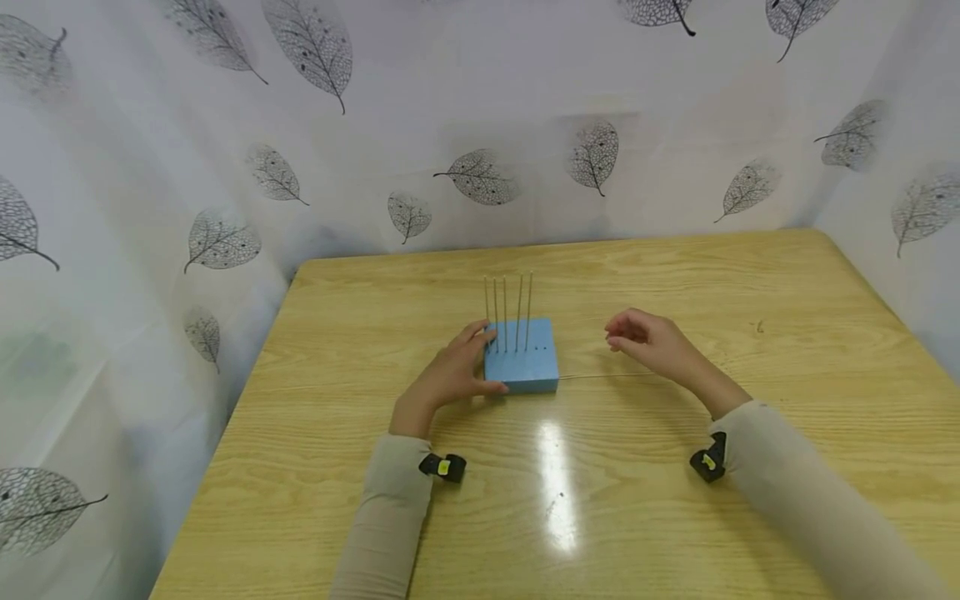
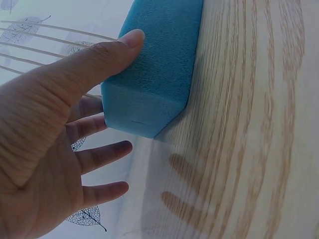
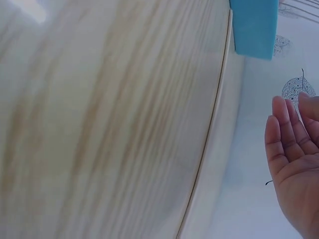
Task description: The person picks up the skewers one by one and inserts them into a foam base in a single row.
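A blue foam block [image 1: 534,371] sits on the table, with several thin sticks [image 1: 518,312] standing upright in a row in its top. Two small dark holes show in the top, right of the sticks. My left hand [image 1: 453,371] holds the block at its left end. In the left wrist view the thumb [image 2: 117,50] presses the front face, and the ring and little fingers stick out past the block. To the right of the block, my right hand [image 1: 648,337] hovers above the table with fingers loosely bent, and nothing shows between them.
A wood-grained table [image 1: 637,500] lies under both hands, and a thin seam runs across it near the block. Behind it hangs a white cloth [image 1: 525,83] printed with leaves. A black strap device sits on each wrist.
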The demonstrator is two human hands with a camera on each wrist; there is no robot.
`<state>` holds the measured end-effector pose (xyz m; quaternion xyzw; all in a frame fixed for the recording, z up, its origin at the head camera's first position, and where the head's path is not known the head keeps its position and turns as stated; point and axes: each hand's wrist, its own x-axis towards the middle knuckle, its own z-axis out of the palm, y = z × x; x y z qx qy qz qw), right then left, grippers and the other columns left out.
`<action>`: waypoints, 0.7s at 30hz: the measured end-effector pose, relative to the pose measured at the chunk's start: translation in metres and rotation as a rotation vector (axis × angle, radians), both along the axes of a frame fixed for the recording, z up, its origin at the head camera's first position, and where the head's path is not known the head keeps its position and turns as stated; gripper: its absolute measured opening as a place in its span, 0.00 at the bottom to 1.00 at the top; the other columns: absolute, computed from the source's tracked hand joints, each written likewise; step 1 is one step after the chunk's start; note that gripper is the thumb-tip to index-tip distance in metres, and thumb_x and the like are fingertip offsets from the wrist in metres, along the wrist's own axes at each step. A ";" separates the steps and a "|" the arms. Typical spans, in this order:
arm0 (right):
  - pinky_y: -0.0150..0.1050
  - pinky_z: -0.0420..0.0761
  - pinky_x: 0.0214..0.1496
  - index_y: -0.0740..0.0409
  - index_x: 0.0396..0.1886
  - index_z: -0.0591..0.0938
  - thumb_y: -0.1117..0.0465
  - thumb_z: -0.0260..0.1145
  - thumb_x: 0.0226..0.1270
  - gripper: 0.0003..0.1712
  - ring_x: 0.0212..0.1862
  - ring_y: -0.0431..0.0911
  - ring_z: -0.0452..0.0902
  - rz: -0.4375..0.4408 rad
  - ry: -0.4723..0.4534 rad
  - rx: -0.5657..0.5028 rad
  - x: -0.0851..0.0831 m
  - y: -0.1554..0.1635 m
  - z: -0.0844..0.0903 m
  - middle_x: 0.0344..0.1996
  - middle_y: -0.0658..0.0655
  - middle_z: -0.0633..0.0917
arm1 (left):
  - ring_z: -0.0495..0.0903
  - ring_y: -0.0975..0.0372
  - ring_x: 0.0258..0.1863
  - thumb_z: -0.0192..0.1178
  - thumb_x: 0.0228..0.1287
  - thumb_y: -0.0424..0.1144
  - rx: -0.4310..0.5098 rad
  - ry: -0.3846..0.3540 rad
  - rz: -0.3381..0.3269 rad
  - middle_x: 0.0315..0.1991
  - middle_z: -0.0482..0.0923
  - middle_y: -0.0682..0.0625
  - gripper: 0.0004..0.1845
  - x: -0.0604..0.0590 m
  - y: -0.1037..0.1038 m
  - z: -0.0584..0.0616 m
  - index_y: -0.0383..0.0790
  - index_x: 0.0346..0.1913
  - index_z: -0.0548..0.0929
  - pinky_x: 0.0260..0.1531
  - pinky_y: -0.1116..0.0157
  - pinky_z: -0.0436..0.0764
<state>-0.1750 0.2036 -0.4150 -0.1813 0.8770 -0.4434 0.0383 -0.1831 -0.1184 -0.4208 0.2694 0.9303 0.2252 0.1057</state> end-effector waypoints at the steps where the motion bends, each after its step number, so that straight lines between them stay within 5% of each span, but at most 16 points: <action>1: 0.29 0.78 0.36 0.67 0.43 0.76 0.61 0.58 0.64 0.13 0.37 0.45 0.78 -0.002 -0.004 0.001 0.000 0.002 -0.001 0.35 0.63 0.81 | 0.50 0.55 0.68 0.66 0.45 0.57 0.000 0.000 -0.002 0.70 0.47 0.46 0.49 0.000 0.000 0.000 0.40 0.68 0.57 0.61 0.52 0.60; 21: 0.30 0.75 0.32 0.65 0.40 0.78 0.67 0.60 0.61 0.09 0.33 0.43 0.74 0.038 -0.078 0.133 0.007 0.025 -0.010 0.32 0.56 0.82 | 0.50 0.55 0.68 0.65 0.44 0.60 -0.017 -0.002 0.005 0.70 0.46 0.47 0.50 -0.002 -0.001 -0.001 0.42 0.69 0.55 0.61 0.52 0.61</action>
